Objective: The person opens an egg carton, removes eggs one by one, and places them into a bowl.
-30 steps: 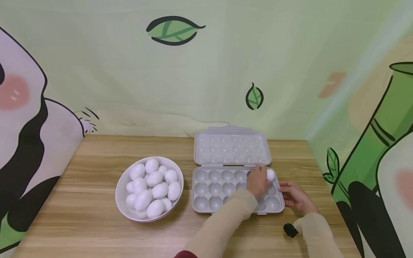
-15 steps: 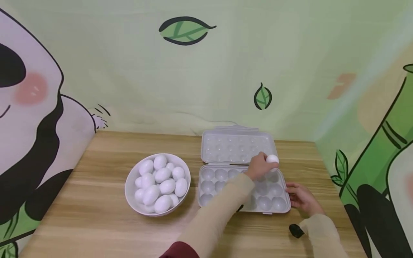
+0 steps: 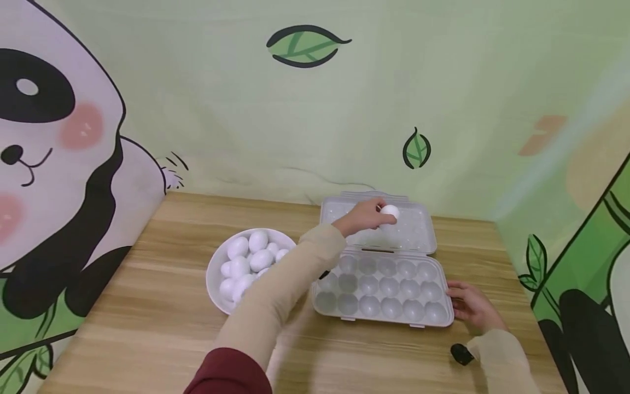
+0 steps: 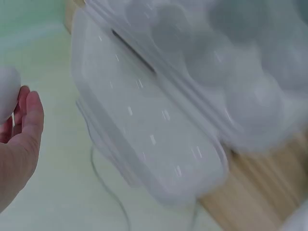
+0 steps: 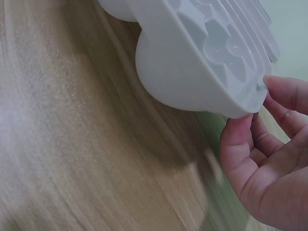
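My left hand [image 3: 364, 217] holds a white egg [image 3: 390, 212] in its fingertips, above the raised lid of an egg carton. In the left wrist view the egg [image 4: 6, 92] shows at the left edge, against the fingers [image 4: 32, 113]. The pale plastic egg carton [image 3: 384, 317] lies open on the table, its rows of round cups facing up and its lid [image 3: 413, 232] folded back. At the carton's right end my right hand [image 3: 474, 306] grips the rim; its fingertips [image 5: 238, 129] meet the corner in the right wrist view.
A white bowl [image 3: 213, 279] heaped with white eggs stands left of the carton, partly covered by the left forearm. The wooden table [image 3: 147, 328] ends at a printed cloth backdrop [image 3: 221, 109] close behind the lid. A black object [image 3: 461, 354] sits by the right cuff.
My left hand lifts the egg from the carton's back right cup and carries it up and left over the lid. The right hand stays at the carton's end. The head view shifts left.
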Demonstrator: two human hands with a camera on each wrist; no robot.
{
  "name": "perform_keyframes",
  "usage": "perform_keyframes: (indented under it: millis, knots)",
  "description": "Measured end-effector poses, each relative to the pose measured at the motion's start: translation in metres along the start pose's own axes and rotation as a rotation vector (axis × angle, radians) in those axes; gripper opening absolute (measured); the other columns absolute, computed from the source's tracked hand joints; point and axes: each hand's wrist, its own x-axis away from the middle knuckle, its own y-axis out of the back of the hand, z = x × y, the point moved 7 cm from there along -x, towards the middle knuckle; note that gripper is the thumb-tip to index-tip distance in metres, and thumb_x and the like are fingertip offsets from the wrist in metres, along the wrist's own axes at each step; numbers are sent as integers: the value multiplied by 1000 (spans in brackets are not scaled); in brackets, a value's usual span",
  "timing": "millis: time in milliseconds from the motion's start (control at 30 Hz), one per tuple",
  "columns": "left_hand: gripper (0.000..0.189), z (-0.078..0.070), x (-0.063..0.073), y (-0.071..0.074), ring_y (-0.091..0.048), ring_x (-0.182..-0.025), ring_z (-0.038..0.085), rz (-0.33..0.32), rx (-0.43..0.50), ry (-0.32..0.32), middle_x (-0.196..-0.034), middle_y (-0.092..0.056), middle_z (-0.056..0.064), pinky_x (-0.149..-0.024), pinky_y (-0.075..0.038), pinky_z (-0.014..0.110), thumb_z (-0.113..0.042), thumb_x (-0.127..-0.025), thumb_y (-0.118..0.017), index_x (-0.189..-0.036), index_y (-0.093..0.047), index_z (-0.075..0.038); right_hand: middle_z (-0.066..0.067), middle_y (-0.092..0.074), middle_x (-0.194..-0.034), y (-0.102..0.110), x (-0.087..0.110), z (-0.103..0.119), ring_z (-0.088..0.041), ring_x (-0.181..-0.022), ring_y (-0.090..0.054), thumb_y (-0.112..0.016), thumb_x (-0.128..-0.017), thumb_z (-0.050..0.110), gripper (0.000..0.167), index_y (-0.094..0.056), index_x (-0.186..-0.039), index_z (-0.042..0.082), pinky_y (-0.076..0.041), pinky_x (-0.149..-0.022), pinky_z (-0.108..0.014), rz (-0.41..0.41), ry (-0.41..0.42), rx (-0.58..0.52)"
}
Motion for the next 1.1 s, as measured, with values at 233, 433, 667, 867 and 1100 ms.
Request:
perform_keyframes:
  millis: [233, 433, 667, 867, 1100]
  knots:
    - [30, 31, 32, 55, -52, -65, 10, 16, -86, 47, -85, -54, 1, -57, -45, 18, -25, -75, -64, -95, -53, -6, 8, -60, -79, 0, 0, 0, -8, -73, -56, -50, -87, 11, 14, -52, -96, 22, -49, -65, -26, 41, 2, -17]
    - [31, 65, 61, 92, -48, -64, 9, 18, -146, 91, -82, -52, 2, -57, -42, 18, -22, -74, -64, -95, -52, -3, 9, -60, -78, 0, 0, -1, -7, -73, -57, -53, -86, 13, 14, -54, -93, 25, -49, -65, -26, 32, -13, 1]
    - [33, 94, 92, 123, -49, -78, 15, 32, -319, 67, -93, -56, 9, -67, -41, 23, -18, -74, -61, -100, -53, 0, 8, -61, -78, -4, 0, -2, -8, -73, -58, -50, -87, 11, 17, -54, -87, 28, -49, -65, -26, 76, -10, -12]
    - [30, 105, 107, 134, -52, -77, 18, 0, -584, -8, -87, -59, 8, -70, -43, 29, -20, -70, -64, -93, -57, -3, 8, -61, -78, -7, -1, -2, -7, -73, -58, -49, -88, 10, 20, -55, -83, 30, -49, -65, -26, 92, -14, -28]
    - [35, 109, 117, 125, -53, -80, 22, 60, -915, -57, -93, -58, 8, -71, -44, 34, -20, -68, -65, -98, -55, -6, 9, -61, -77, -9, -1, -3, -6, -71, -58, -49, -88, 10, 23, -55, -81, 31, -49, -64, -25, 107, -13, -35]
